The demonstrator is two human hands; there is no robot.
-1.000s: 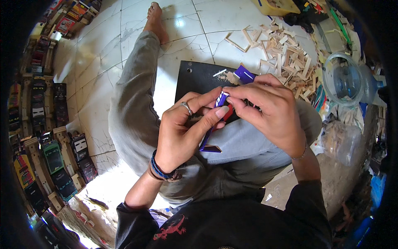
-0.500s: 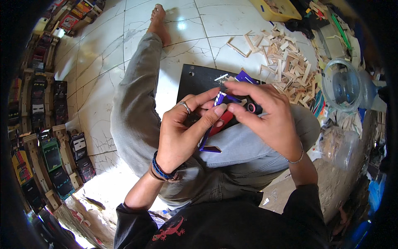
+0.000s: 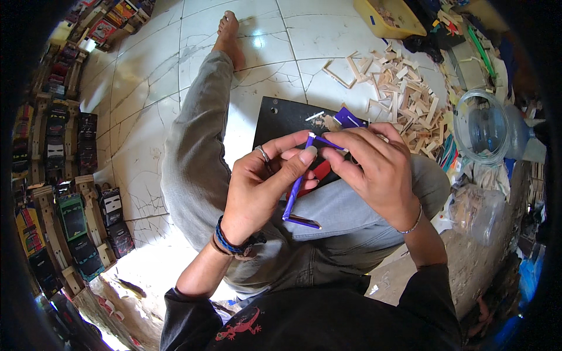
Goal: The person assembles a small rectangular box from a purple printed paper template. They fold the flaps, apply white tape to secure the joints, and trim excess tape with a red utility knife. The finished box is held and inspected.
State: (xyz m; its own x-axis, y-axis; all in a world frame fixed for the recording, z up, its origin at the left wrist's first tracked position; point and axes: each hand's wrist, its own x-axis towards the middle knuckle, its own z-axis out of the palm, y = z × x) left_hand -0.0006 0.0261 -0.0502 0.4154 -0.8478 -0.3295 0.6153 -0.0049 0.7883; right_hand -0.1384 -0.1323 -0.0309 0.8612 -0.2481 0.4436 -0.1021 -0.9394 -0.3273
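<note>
A: Hands, quick?
B: Left hand pinched the purple frame near its top corner, thumb against forefinger. Right hand had thumb and forefinger closed about its upper arm; its other fingers curled, and I couldn't tell whether they held anything.
A: Frame's position?
B: Up between both hands, over the bent leg. Long side slanted down past the left thumb; lower arm stuck out free above the jeans.
A: Around it?
B: Black board beyond, with a purple piece and a white stick on it. Something red showed under the hands, partly hidden. Wood pile farther off, on the right.
A: Handling?
B: Light, I reckoned. Straight runs looked fairly stiff, the corners weakest. Surface shiny, maybe a bit slippery. Couldn't tell the core material.
A: Best hold?
B: Flat pinch right beside a corner, other hand supporting the adjoining arm. Levering on the free end seemed risky.
</note>
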